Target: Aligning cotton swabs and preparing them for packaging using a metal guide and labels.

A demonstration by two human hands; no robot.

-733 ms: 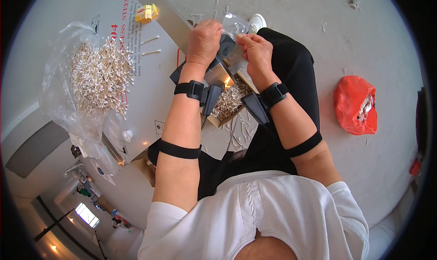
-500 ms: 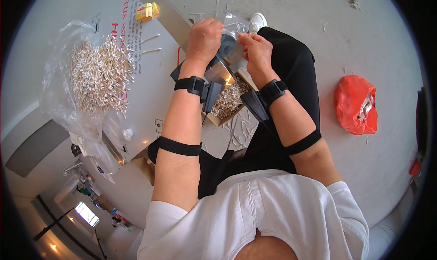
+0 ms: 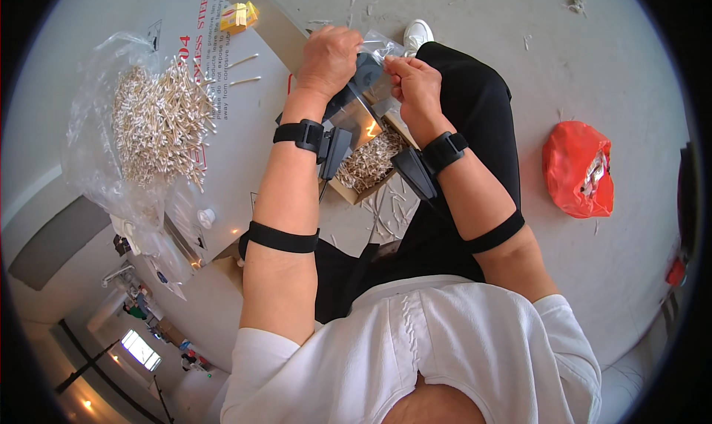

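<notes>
Between my two hands stretches a clear plastic bag, thin and crinkled. My left hand is closed, its fingers curled at the bag's left side. On the other side, my right hand pinches the bag's edge between thumb and fingers. Beneath them is a dark device with a shiny metal plate, partly hidden by my left hand and wrist. Nearer to me, a cardboard box holds many loose cotton swabs.
On the table at left, a large heap of cotton swabs lies on an open clear bag. A small yellow box stands at the table's far edge. A red plastic bag and white scraps lie on the floor.
My left hand and forearm have shifted slightly left, widening the gap between the hands. My right hand stays nearly in place, and the clear bag still spans between them.
</notes>
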